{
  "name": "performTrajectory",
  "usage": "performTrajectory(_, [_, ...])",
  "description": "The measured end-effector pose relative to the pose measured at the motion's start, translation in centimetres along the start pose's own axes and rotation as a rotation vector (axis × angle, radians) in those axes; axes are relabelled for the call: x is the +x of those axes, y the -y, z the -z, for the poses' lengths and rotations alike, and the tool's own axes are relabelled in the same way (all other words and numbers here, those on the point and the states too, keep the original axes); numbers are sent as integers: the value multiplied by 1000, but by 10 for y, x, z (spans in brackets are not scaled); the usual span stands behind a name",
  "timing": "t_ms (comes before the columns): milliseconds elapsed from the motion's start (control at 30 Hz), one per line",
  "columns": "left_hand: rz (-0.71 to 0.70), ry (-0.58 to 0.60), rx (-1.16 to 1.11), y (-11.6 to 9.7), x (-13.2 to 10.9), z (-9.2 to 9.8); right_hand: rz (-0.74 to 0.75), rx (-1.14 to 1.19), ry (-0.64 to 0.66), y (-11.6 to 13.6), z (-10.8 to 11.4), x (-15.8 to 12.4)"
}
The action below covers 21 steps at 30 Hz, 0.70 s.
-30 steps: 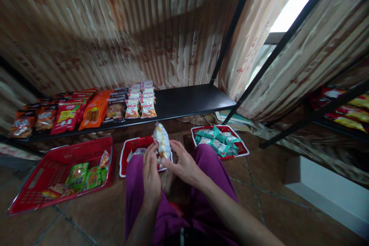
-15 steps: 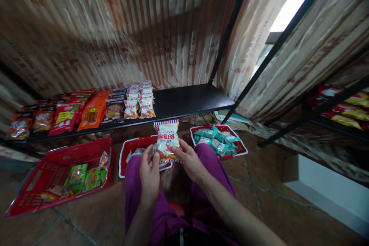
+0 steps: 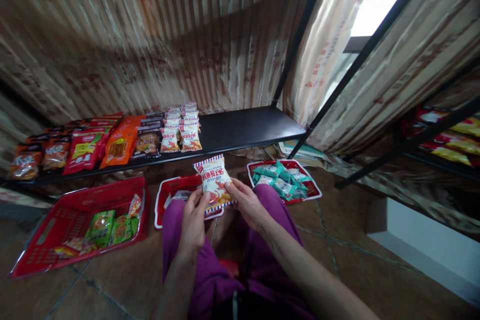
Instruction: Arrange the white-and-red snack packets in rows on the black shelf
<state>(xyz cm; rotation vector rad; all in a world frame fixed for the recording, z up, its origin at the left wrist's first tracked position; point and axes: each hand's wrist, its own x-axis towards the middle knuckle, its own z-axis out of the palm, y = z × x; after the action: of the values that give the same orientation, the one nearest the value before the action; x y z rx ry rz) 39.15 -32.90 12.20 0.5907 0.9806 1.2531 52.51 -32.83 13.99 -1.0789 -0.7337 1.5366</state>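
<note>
A white snack bag (image 3: 215, 180) with red lettering and striped blue-and-red ends is held between both hands, above my knees. My left hand (image 3: 194, 217) grips its lower left side, thumb on the front. On its right side, my right hand (image 3: 245, 202) pinches the edge with the thumb over the front. Behind it, rows of matching white snack bags (image 3: 190, 136) stand on the black shelf (image 3: 243, 129). Partly hidden by the left hand and knee is a small red basket with a white rim (image 3: 158, 205), holding some packets.
At right is a red basket (image 3: 317, 192) of teal packets (image 3: 285, 180). A larger red basket (image 3: 48, 240) with green packets (image 3: 101, 225) sits left. Orange and red snack bags (image 3: 84, 150) line the shelf's left. A dark shelf post (image 3: 318, 120) and white box (image 3: 423, 245) stand right.
The snack bag has turned over so its lettering now reads upright, and it tilts to the left. Both hands still hold it. The view has shifted slightly.
</note>
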Motion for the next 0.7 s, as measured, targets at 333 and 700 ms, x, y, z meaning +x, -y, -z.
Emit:
performTrajectory(333, [11, 19, 4, 5, 5, -1, 44, -31, 9, -6, 10, 3])
performTrajectory(700, [71, -56, 5, -4, 42, -24, 59, -124, 94, -10, 38, 9])
